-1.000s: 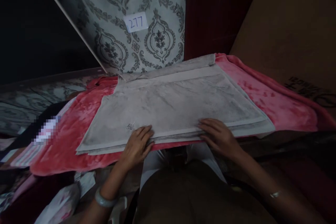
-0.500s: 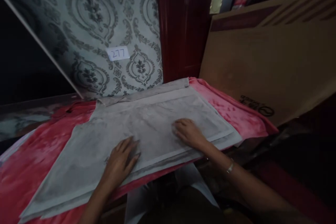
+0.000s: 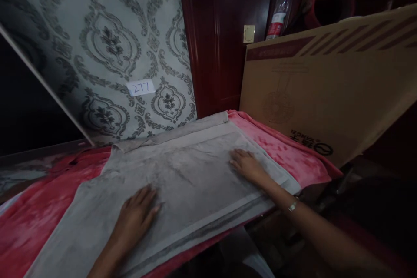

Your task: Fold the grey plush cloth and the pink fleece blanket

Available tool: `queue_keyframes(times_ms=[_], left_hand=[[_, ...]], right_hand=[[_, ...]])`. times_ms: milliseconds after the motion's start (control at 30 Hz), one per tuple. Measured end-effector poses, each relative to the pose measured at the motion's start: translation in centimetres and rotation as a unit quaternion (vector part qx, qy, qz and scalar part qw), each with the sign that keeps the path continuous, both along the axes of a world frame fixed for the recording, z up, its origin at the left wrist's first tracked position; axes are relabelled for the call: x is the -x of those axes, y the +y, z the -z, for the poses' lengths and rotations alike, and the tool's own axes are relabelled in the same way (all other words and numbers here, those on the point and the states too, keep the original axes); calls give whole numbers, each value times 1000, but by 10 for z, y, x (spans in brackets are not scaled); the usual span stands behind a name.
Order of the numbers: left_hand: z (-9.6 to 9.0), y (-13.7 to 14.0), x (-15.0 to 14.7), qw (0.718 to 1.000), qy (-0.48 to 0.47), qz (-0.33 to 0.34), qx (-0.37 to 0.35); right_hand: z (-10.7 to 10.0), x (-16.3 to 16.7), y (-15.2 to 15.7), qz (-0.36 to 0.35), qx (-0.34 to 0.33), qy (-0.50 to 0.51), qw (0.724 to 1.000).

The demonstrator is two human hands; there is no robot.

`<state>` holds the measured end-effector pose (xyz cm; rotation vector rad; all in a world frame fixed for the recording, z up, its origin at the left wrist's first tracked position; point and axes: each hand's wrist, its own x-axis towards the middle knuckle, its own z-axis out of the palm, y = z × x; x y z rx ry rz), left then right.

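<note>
A grey cloth (image 3: 195, 182) with lighter edge bands lies spread in layers, and its far edge is folded over near the wall. Under it is a red and pink plush blanket (image 3: 280, 152), showing at both sides and along the front. My left hand (image 3: 135, 215) rests palm down on the left part of the cloth, fingers stretched out. On the right part, my right hand (image 3: 246, 165) lies flat with the fingers apart. Neither hand grips anything. A few creases run across the cloth between them.
A large cardboard box (image 3: 293, 91) stands at the right, with a plastic bottle (image 3: 278, 19) and a round red-rimmed container (image 3: 330, 4) behind it. Patterned wallpaper (image 3: 110, 43) bearing a paper label (image 3: 141, 87) rises behind the cloth. A dark panel (image 3: 29, 95) is at the left.
My hands have moved apart over the cloth, the left one leftward and the right one rightward. The view has tilted up slightly, showing more of the bottle and the box top.
</note>
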<state>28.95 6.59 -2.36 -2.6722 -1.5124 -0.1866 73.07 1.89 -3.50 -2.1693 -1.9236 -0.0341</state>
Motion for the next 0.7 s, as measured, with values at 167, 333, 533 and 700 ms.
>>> queue_keyframes(times_ms=[167,333,533,700], left_hand=[[-15,40,-12,995,56,-78,-3],[14,49,0,991,81,-103,25],[12,69,73,976,37,-214,18],[-12,64,131,919,10,-386,76]], right_hand=[[-6,0,49,-49,37,-10,998],[14,-23,55,-36,67,-11,997],[17,-86,38,67,96,-2,993],[22,-98,50,119,94,-49,987]])
